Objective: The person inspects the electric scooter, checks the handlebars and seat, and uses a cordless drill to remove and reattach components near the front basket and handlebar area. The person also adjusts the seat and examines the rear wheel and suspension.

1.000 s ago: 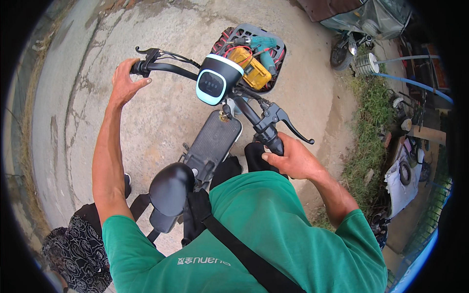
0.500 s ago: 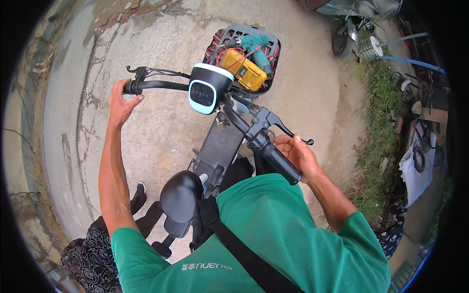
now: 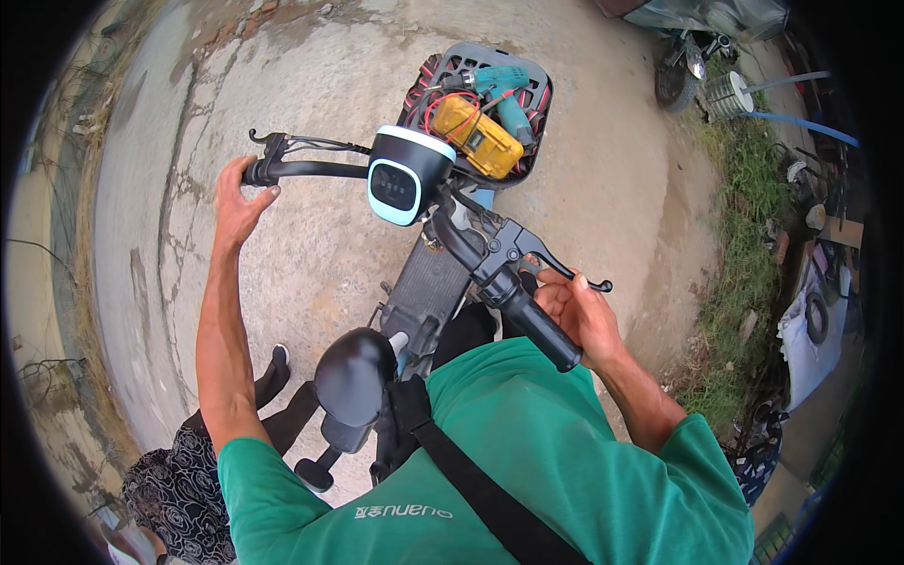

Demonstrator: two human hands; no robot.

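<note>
the left hand (image 3: 237,200), in the upper left of the frame, lies with its grip spread loosely against the left handlebar end (image 3: 266,172), palm touching the black rubber just below the brake lever (image 3: 282,142). the right hand (image 3: 579,315), right of centre, has its grip curled beside the right handlebar end (image 3: 532,320), fingers (image 3: 556,287) touching the bar's upper part under the other brake lever (image 3: 556,264); whether they fully wrap it i cannot tell. between the two hands sits the scooter's rounded display (image 3: 400,179), white and pale blue, at upper centre. beyond it, at the top of the frame, a grey basket (image 3: 537,85) holds a teal drill (image 3: 504,89) and a yellow battery box (image 3: 476,137). below the bars a black saddle (image 3: 353,375) shows, with cracked concrete ground (image 3: 311,254) around and grass (image 3: 753,273) along the right
</note>
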